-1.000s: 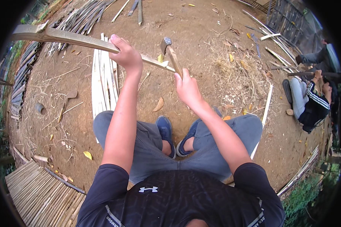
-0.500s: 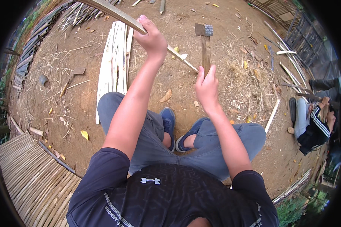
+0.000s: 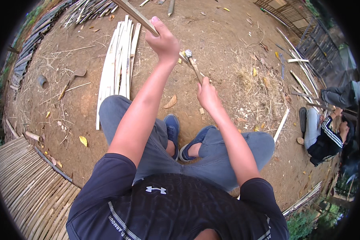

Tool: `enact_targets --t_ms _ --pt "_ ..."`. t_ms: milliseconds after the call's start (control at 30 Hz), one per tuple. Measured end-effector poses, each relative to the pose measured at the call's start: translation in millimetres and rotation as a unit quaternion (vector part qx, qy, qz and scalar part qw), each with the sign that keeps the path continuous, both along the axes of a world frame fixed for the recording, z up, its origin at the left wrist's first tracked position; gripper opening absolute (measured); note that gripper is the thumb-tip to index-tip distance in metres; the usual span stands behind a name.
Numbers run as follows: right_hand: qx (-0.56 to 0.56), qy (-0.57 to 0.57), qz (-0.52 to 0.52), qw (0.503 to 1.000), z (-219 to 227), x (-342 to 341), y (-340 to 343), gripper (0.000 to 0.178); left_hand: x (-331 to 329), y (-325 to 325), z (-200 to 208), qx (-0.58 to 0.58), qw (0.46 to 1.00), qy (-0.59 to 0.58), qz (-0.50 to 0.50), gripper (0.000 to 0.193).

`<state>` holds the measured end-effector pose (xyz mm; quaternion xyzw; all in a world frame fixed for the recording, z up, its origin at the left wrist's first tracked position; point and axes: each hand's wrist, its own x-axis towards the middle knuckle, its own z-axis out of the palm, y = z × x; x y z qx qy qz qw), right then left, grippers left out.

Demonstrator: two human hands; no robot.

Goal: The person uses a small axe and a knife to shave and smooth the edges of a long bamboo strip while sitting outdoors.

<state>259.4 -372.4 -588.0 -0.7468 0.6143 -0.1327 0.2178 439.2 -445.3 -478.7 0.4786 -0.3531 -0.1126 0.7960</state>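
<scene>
My left hand (image 3: 163,42) is closed around a long wooden strip (image 3: 135,15), which slants from the top edge down to the right, past my fist. In my right hand (image 3: 208,96) is the wooden handle of a hatchet (image 3: 195,69). Its head meets the lower part of the strip, just right of my left fist; whether the blade has cut in cannot be seen. Beyond my left knee lies a bundle of pale split strips (image 3: 115,60) on the ground.
A second hatchet-like tool (image 3: 72,83) and a short dark tube (image 3: 42,81) lie to the left. A slatted bamboo platform (image 3: 32,188) fills the lower left. Another person (image 3: 327,138) sits at the right. Dry straw (image 3: 256,88) covers the right-hand dirt.
The hatchet has swung down and left from upright, and its head now meets the strip. My right hand has dropped a little lower. My left hand keeps its grip.
</scene>
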Motion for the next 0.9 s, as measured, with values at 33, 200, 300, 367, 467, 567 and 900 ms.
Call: enact_targets --t_ms 33,200,300,367,467,567,900 --pt "-0.002 -0.031 -0.020 0.999 7.2 6.4 -0.9 0.025 5.4 -1.3 0.4 -0.013 1.000 -0.003 -0.003 0.045" --pt "-0.090 -0.234 -0.054 0.966 72.6 19.6 14.0 0.025 18.6 -0.8 -6.3 -0.018 1.000 -0.009 0.001 0.045" --pt "-0.014 -0.119 -0.046 0.992 28.1 10.3 9.5 0.026 9.6 -6.4 -1.3 -0.025 1.000 -0.011 0.001 0.045" --pt "0.008 -0.031 -0.008 0.999 2.7 0.6 0.8 0.027 3.6 -7.5 -1.8 -0.030 0.999 0.013 0.015 0.046" --pt "0.003 -0.080 -0.050 0.995 31.9 13.6 2.8 0.027 13.2 -7.3 -5.5 -0.066 0.997 -0.006 -0.027 0.042" --pt "-0.072 -0.217 -0.058 0.972 69.5 19.4 16.4 0.027 18.1 -4.6 -7.3 -0.052 0.998 -0.020 -0.034 0.042" --pt "-0.065 -0.187 -0.051 0.979 44.4 17.4 11.9 0.025 20.1 -0.2 -6.3 -0.024 0.999 -0.028 -0.011 0.045"
